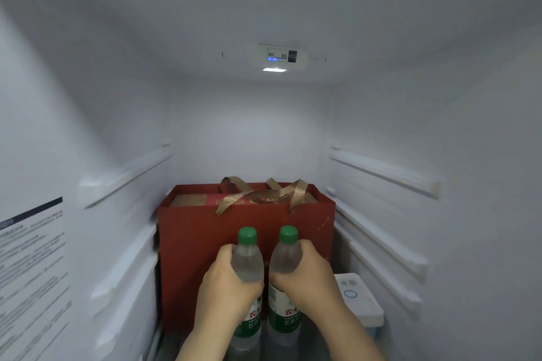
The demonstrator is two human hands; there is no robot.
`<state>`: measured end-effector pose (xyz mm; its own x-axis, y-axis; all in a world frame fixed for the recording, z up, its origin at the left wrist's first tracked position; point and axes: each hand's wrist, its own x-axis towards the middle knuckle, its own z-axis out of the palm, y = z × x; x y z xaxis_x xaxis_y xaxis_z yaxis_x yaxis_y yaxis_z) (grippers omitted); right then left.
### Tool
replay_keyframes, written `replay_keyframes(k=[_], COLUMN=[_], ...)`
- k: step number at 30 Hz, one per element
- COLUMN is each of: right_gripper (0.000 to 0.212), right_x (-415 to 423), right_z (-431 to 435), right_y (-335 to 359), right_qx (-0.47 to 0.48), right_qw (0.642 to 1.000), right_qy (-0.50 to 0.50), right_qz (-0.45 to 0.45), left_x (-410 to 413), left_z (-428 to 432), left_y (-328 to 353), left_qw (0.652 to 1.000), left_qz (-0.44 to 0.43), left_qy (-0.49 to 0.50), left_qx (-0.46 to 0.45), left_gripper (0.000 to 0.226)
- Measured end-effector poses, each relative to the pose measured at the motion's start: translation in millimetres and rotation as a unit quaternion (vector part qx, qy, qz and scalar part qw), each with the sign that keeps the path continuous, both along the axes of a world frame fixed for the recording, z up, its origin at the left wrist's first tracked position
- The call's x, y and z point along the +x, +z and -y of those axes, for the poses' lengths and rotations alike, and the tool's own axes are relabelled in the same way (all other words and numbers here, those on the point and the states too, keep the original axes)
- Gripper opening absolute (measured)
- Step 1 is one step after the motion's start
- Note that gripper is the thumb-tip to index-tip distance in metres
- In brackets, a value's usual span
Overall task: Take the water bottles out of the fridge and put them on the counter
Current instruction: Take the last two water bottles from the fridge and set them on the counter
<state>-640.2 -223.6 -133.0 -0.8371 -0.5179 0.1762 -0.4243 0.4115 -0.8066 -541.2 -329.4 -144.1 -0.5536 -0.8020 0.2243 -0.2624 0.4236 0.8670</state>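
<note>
Both forearms enter from the bottom edge; left hand (227, 281) is clenched round the shoulder of the left bottle (247, 264), right hand (308, 275) round the right bottle (285, 261), each bottle upright, long axis vertical, green cap above the fingers, so my guess is a straight pull back toward the camera. Bottles stand side by side just in front of the red bag (205, 243), still inside the fridge (88, 126). Bottle bases are cut off below, the counter is out of view, the white box (359, 299) right of the bag is unclear.
</note>
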Motion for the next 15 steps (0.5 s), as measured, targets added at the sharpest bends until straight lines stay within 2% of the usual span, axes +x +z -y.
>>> replay_keyframes(k=[4,8,15], right_gripper=[0.036,0.052,0.047], right_x=[22.7,50.3,98.4], right_z=[-18.9,-48.7,-139.0], right_y=[3.4,16.1,46.3], right_qx=[-0.043,-0.085,-0.183], right_qw=[0.999,0.995,0.977], right_qy=[-0.021,-0.049,-0.083], right_qz=[-0.003,-0.017,-0.069], left_x=[20.0,42.7,65.6], left_z=[-10.6,-25.8,-70.3], left_y=[6.5,22.0,42.2], left_qw=[0.999,0.995,0.974], left_qz=[-0.040,-0.082,-0.173], left_qy=[0.001,-0.015,-0.130], left_qx=[-0.019,-0.049,-0.067], left_gripper=[0.038,0.057,0.071])
